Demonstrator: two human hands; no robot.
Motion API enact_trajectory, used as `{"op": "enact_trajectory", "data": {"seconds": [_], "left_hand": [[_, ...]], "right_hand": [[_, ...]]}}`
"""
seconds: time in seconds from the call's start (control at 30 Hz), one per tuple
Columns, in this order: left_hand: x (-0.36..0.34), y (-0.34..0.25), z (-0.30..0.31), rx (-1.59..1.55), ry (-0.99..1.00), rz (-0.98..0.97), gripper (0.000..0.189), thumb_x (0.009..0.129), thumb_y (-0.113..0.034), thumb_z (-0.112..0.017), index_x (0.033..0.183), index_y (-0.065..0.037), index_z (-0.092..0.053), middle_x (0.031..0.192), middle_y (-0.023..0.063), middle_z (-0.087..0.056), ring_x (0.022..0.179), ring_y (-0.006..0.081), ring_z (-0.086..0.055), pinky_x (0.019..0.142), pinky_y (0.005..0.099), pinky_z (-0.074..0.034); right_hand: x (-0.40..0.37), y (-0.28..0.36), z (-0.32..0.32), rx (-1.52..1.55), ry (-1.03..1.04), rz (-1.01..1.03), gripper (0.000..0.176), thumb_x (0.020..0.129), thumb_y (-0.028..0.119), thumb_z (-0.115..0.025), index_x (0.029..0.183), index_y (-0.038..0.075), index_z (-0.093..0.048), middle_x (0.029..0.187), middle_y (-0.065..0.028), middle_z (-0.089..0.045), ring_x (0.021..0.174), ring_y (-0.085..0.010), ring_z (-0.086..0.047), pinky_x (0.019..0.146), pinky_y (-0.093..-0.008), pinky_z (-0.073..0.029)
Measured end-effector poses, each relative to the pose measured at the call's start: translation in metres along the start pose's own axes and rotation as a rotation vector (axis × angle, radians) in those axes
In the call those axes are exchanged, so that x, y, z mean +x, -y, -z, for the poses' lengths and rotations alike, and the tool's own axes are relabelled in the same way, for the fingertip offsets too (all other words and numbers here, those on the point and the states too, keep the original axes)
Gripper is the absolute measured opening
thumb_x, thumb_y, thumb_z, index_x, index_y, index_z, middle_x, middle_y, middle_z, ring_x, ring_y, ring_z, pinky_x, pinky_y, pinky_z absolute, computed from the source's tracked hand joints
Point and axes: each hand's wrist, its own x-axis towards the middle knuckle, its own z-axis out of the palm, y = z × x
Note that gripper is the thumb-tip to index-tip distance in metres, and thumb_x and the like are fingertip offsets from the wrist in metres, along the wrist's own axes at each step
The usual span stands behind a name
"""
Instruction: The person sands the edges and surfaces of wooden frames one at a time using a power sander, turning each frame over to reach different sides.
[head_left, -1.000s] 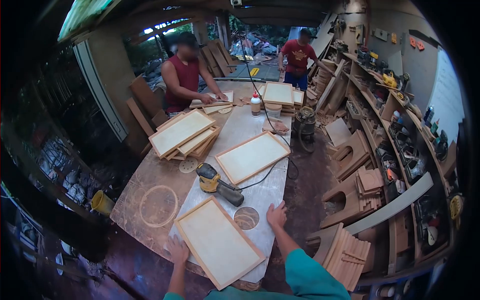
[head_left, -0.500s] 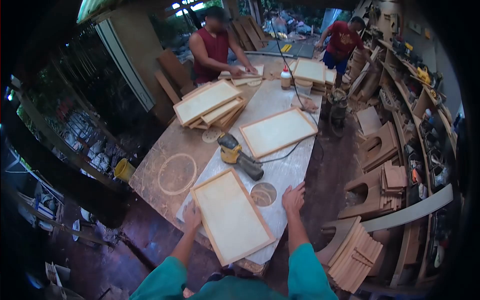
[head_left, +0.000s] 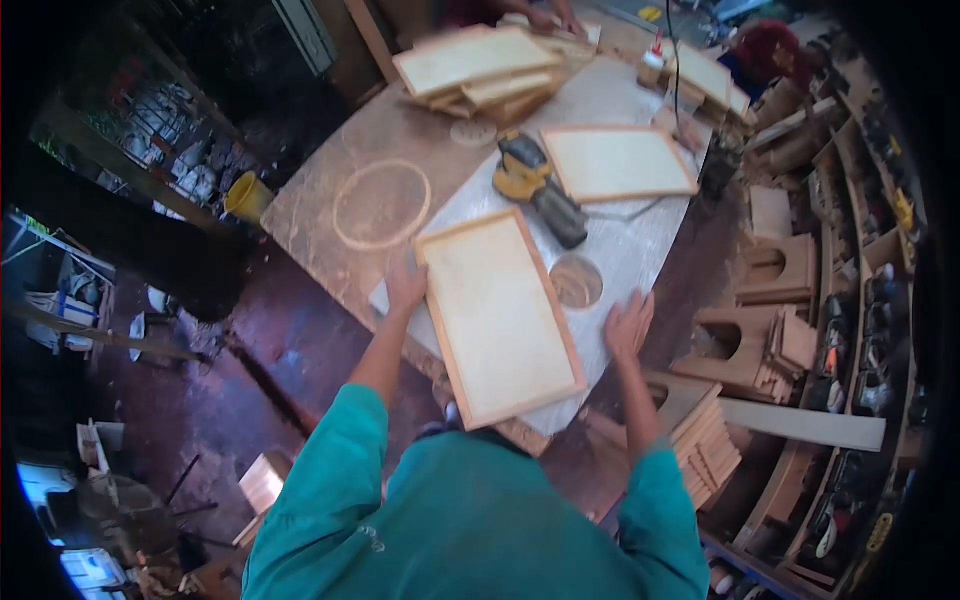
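A shallow rectangular wooden panel (head_left: 500,318) with a pale face and raised light-wood rim lies at the near end of the workbench, its near end reaching past the edge. My left hand (head_left: 406,284) is closed on the panel's left rim; part of its fingers is hidden. To the right of the panel, my right hand (head_left: 629,325) is open, fingers stretched out, by the bench's right edge and holding nothing. Beyond the panel, a yellow-and-black sander (head_left: 540,188) rests on the silvery sheet (head_left: 640,235) that covers part of the bench. Near it is a round hole (head_left: 576,281).
A second framed panel (head_left: 620,160) lies behind the sander, with its cord alongside. Stacked panels (head_left: 480,65) stand at the far left, a glue bottle (head_left: 652,62) at the back. Two other people work beyond. Cut wooden parts (head_left: 750,345) and shelves line the right.
My view has tilted downward, so the bench appears higher and the co-workers are mostly cut off. My left hand stays at the panel's rim; my right hand remains open beside the bench edge.
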Motion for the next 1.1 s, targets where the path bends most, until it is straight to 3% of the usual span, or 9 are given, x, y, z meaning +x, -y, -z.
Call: {"op": "enact_trajectory", "data": {"seconds": [0.13,0.23,0.27,0.37,0.6,0.83,0.9,0.97,1.1], "left_hand": [[0.013,0.019,-0.010,-0.024,0.062,-0.147,0.056,0.083,-0.020,-0.069,0.135,-0.001,-0.058,0.135,0.0215,-0.061,0.130,0.0390,-0.052,0.113,0.0475,-0.038],[0.016,0.017,-0.009,-0.058,0.013,-0.080,0.047,0.086,-0.022,-0.068,0.130,-0.006,-0.063,0.126,0.0194,-0.065,0.122,0.0387,-0.056,0.108,0.0488,-0.041],[0.017,0.022,-0.013,-0.055,0.009,-0.029,0.042,0.087,-0.022,-0.067,0.125,-0.005,-0.065,0.122,0.0195,-0.066,0.119,0.0393,-0.056,0.106,0.0494,-0.041],[0.028,0.025,-0.018,-0.039,-0.030,-0.040,0.033,0.088,-0.022,-0.066,0.116,-0.004,-0.067,0.114,0.0200,-0.066,0.114,0.0398,-0.057,0.101,0.0501,-0.042],[0.021,0.020,-0.015,-0.021,-0.126,-0.103,0.014,0.087,-0.014,-0.062,0.093,-0.003,-0.066,0.096,0.0183,-0.065,0.102,0.0403,-0.055,0.091,0.0510,-0.041],[0.017,0.024,-0.015,-0.126,-0.066,-0.181,0.009,0.086,-0.010,-0.062,0.089,-0.002,-0.064,0.090,0.0190,-0.062,0.095,0.0398,-0.055,0.086,0.0503,-0.042],[0.011,0.020,-0.012,-0.184,-0.035,-0.026,0.010,0.088,-0.011,-0.062,0.088,-0.001,-0.064,0.089,0.0202,-0.061,0.091,0.0387,-0.055,0.084,0.0500,-0.043],[0.011,0.017,-0.013,-0.148,-0.063,-0.079,0.011,0.089,-0.011,-0.061,0.088,0.000,-0.064,0.088,0.0205,-0.062,0.090,0.0386,-0.056,0.082,0.0499,-0.043],[0.008,0.021,-0.013,-0.098,-0.077,-0.117,0.013,0.090,-0.012,-0.060,0.089,0.000,-0.064,0.086,0.0198,-0.062,0.086,0.0386,-0.058,0.079,0.0496,-0.044]], "right_hand": [[-0.039,0.007,-0.001,0.130,0.127,-0.151,0.052,0.083,0.012,-0.063,0.132,-0.005,-0.058,0.152,-0.0317,-0.038,0.143,-0.0461,-0.034,0.120,-0.0495,-0.028],[-0.083,0.053,0.021,0.068,0.125,-0.071,0.033,0.086,0.025,-0.064,0.111,0.002,-0.071,0.150,-0.0304,-0.042,0.144,-0.0510,-0.029,0.119,-0.0598,-0.023],[-0.101,0.067,0.030,-0.120,0.168,0.034,0.039,0.088,0.030,-0.063,0.115,0.001,-0.068,0.146,-0.0296,-0.046,0.141,-0.0506,-0.032,0.118,-0.0614,-0.022],[-0.142,0.091,0.028,-0.023,0.139,0.053,0.044,0.088,0.029,-0.063,0.121,0.001,-0.063,0.138,-0.0268,-0.050,0.133,-0.0484,-0.040,0.116,-0.0604,-0.023],[-0.170,0.100,0.037,-0.021,0.059,-0.123,0.041,0.088,0.019,-0.064,0.126,0.004,-0.062,0.113,-0.0186,-0.054,0.110,-0.0382,-0.047,0.097,-0.0552,-0.034],[-0.154,0.087,0.044,0.028,0.039,-0.159,0.036,0.087,0.011,-0.064,0.123,0.010,-0.067,0.103,-0.0136,-0.056,0.104,-0.0329,-0.049,0.091,-0.0486,-0.036],[-0.158,0.085,0.042,0.001,0.009,-0.174,0.036,0.087,0.011,-0.064,0.123,0.011,-0.068,0.103,-0.0130,-0.056,0.103,-0.0325,-0.049,0.090,-0.0477,-0.036],[-0.156,0.089,0.042,-0.042,0.005,-0.185,0.033,0.090,0.014,-0.064,0.122,0.015,-0.071,0.104,-0.0119,-0.056,0.102,-0.0320,-0.049,0.088,-0.0453,-0.037],[-0.161,0.088,0.038,-0.016,-0.043,-0.172,0.034,0.089,0.012,-0.063,0.121,0.014,-0.070,0.102,-0.0127,-0.056,0.103,-0.0317,-0.048,0.088,-0.0472,-0.035]]}}
